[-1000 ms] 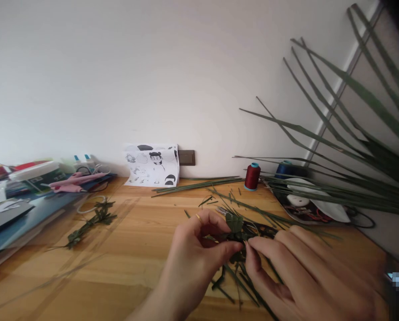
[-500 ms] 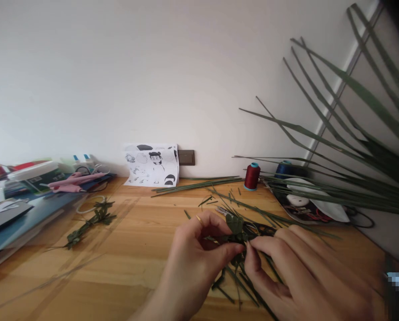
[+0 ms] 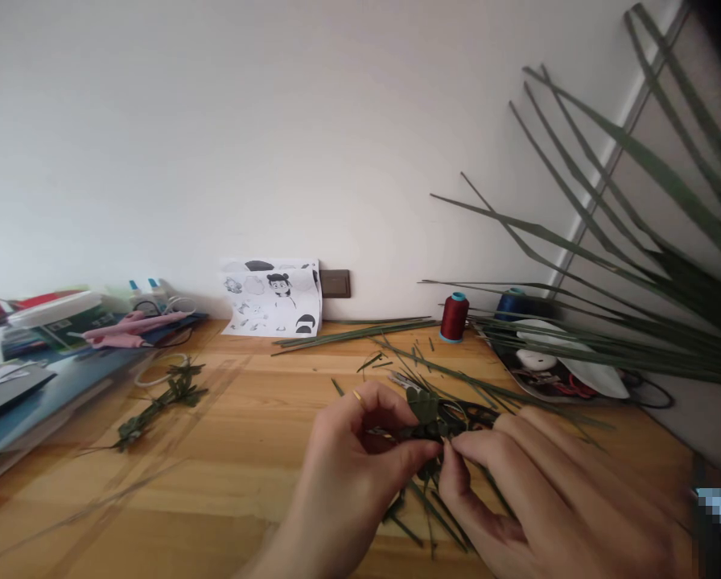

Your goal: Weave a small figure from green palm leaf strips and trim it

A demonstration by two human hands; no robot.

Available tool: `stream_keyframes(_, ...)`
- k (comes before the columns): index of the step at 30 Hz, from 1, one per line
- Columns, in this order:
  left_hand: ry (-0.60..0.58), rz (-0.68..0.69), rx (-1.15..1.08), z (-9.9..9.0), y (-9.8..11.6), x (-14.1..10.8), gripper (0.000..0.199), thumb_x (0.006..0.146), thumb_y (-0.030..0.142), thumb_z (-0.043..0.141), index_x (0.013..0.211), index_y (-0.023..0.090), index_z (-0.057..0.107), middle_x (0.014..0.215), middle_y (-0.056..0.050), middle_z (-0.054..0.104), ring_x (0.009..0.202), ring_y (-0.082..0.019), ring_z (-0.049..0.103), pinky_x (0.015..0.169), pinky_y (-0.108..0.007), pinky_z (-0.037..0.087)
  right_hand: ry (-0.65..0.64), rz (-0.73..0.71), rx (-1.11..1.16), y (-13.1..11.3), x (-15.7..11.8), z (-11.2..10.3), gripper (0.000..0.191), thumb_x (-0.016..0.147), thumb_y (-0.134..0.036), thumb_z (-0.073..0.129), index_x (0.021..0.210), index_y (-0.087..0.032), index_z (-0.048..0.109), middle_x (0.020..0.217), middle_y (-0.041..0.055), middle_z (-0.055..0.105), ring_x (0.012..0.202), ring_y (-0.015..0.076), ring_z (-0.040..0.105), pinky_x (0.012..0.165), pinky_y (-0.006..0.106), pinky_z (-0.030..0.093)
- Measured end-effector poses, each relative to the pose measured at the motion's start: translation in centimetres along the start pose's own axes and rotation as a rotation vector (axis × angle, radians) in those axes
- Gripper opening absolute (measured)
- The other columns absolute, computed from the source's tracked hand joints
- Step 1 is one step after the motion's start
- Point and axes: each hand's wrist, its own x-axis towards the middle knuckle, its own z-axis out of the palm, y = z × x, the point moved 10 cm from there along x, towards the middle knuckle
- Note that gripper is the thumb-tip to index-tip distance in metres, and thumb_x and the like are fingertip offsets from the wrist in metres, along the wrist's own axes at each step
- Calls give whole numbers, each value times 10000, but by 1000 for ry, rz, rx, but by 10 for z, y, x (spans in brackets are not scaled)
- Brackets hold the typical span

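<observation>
My left hand (image 3: pixel 360 458) pinches a small woven piece of green leaf strips (image 3: pixel 424 406) between thumb and fingers. Close on its right, my right hand (image 3: pixel 535 490) has thumb and index fingertip pressed together at the edge of the same leaf piece. Whatever fine end lies in that right pinch is mostly hidden by the fingertips. Behind the hands lies a dark-handled tool with metal tips (image 3: pixel 400 378), partly covered. Cut green strips (image 3: pixel 438 515) are scattered on the wood under and around both hands.
Left on the wooden table (image 3: pixel 228 450) lies a finished-looking leaf weaving (image 3: pixel 161 402). A pink glue gun (image 3: pixel 128 328) and a white-lidded tub (image 3: pixel 59 322) stand beyond it. At the back are printed paper (image 3: pixel 273 297) and a red thread spool (image 3: pixel 455 317). Long leaves (image 3: pixel 656 249) reach in from the right.
Both hands stay at the leaf piece with almost the same grip. The whole view has shifted very slightly.
</observation>
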Motion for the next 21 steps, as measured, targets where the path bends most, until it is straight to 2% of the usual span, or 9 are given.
stream_keyframes(5, -9, -16, -2, -1, -4, 1, 195, 567, 106, 686, 644, 159, 515, 639, 42, 516, 591, -93, 500, 539, -208, 418, 36, 10, 75, 2, 4, -2, 225, 705, -228, 551, 484, -196, 519, 443, -37, 449, 441, 105, 453, 463, 289, 259)
stream_keyframes(10, -19, -9, 38, 0, -5, 1, 187, 580, 115, 678, 633, 163, 506, 615, 44, 499, 575, -94, 488, 537, -216, 410, -9, 98, 137, 11, 4, 4, 194, 696, -203, 545, 505, -196, 512, 474, -34, 461, 479, 109, 473, 468, 277, 288)
stream_keyframes(21, -21, -17, 51, 0, -7, 0, 188, 587, 128, 678, 645, 166, 503, 622, 41, 499, 577, -98, 490, 546, -225, 422, -33, 135, 188, 12, 2, 3, 169, 688, -184, 529, 520, -196, 508, 492, -36, 474, 494, 106, 473, 481, 259, 327)
